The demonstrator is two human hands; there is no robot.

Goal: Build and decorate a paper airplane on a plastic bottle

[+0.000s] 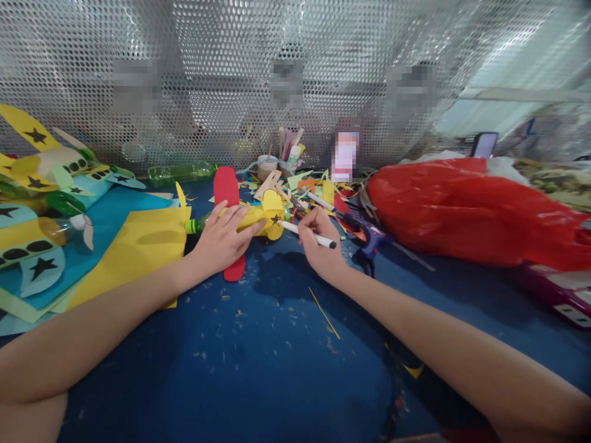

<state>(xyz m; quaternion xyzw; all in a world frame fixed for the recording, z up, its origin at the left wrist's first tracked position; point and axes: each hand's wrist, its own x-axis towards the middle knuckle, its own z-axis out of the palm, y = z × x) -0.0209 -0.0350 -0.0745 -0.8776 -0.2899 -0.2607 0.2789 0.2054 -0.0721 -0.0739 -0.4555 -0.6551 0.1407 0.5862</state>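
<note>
My left hand [221,237] lies across a toy airplane [252,215] made from a green plastic bottle wrapped in yellow, holding it on the table. Its red wing [226,184] sticks out above and below my fingers. A yellow tail piece [272,202] at the right end bears a dark star. Pinched in my right hand [321,246] is a white marker [293,228] with a black end. The marker's tip points left and meets the tail beside the star. Part of the airplane's body is hidden under my left hand.
Finished-looking bottle airplanes [34,243] and yellow sheets [138,246] lie left. Paper scraps and another marker [321,201] are behind my right hand, near a purple glue gun [369,237]. A red plastic bag [452,209] sits right. A perforated metal screen [231,80] stands behind.
</note>
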